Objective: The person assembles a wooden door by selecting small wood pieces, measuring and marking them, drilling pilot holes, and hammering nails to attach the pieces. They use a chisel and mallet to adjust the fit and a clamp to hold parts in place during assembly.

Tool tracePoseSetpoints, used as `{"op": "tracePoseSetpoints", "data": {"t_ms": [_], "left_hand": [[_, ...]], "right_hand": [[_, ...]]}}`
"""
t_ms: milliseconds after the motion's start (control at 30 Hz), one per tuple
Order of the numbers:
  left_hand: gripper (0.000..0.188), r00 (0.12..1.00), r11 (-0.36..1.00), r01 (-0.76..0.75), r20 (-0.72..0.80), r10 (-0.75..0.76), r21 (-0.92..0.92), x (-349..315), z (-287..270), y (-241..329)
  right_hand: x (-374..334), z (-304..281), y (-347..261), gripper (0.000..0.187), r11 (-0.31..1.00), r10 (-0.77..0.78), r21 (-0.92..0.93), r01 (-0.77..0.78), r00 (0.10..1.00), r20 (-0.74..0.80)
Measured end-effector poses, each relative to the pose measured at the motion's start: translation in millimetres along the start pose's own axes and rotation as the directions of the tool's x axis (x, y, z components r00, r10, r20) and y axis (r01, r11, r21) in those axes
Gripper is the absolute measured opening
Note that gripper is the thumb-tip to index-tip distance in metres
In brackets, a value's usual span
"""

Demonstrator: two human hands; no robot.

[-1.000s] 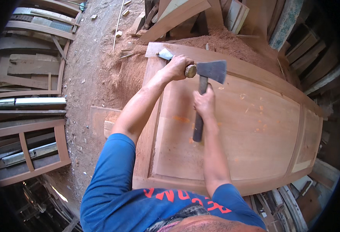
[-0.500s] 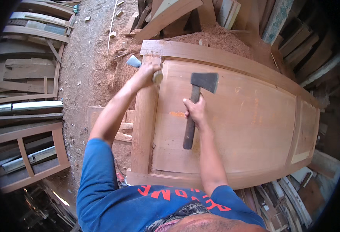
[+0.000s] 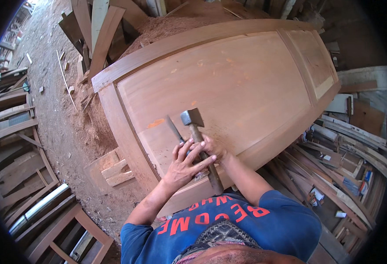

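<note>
A wooden panel door (image 3: 255, 88) lies flat in front of me. Over its near left corner, my right hand (image 3: 214, 147) grips a hatchet (image 3: 192, 118) by its wooden handle, head pointing away from me. My left hand (image 3: 184, 165) is against the same handle, its fingers bent across it. From beneath the left fingers sticks the narrow dark blade of a chisel (image 3: 174, 127), seen nearly edge-on. The chisel's handle is mostly hidden by the fingers. Orange patches (image 3: 156, 123) mark the door's surface.
Wooden frames and curved boards (image 3: 20, 165) are stacked at the left. Sawdust (image 3: 171, 22) is heaped beyond the door, beside leaning planks (image 3: 105, 42). Wood offcuts (image 3: 116, 171) lie on the ground by the door's left edge. Long scrap strips (image 3: 325, 176) pile up at the right.
My view has turned, and the door sits angled differently. Both hands have come together close to my body; the left brought the chisel from the door's far left corner to the hatchet.
</note>
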State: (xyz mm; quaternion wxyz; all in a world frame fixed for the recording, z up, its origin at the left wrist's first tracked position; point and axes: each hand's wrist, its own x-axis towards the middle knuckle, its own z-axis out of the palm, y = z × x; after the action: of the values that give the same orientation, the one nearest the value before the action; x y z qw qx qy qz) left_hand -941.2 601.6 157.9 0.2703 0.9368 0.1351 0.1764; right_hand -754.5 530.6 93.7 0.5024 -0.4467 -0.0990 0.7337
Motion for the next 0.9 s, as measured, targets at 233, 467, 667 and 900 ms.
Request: {"op": "tracePoseSetpoints", "data": {"t_ms": [233, 467, 667, 900], "left_hand": [[0.068, 0.881, 0.882, 0.472, -0.040, -0.471, 0.001, -33, 1, 33], [0.048, -0.107, 0.007, 0.927, -0.282, -0.953, -0.375, -273, 77, -1], [0.065, 0.000, 0.078, 0.973, -0.339, -0.941, -0.216, -268, 73, 12], [0.068, -0.038, 0.023, 0.979, -0.292, -0.956, -0.204, -305, 121, -18]], "right_hand": [[-52, -105, -78, 0.044, 0.608, -0.392, -0.771, -0.189, 0.773, -0.498], [-77, -250, -108, 0.041, 0.449, -0.605, -0.881, -0.149, 0.675, -0.422], [-98, -290, -107, 0.049, 0.227, -0.730, -0.956, -0.183, 0.618, -0.292], [-161, -314, -106, 0.035, 0.167, -0.839, -0.985, -0.052, 0.516, -0.170]]}}
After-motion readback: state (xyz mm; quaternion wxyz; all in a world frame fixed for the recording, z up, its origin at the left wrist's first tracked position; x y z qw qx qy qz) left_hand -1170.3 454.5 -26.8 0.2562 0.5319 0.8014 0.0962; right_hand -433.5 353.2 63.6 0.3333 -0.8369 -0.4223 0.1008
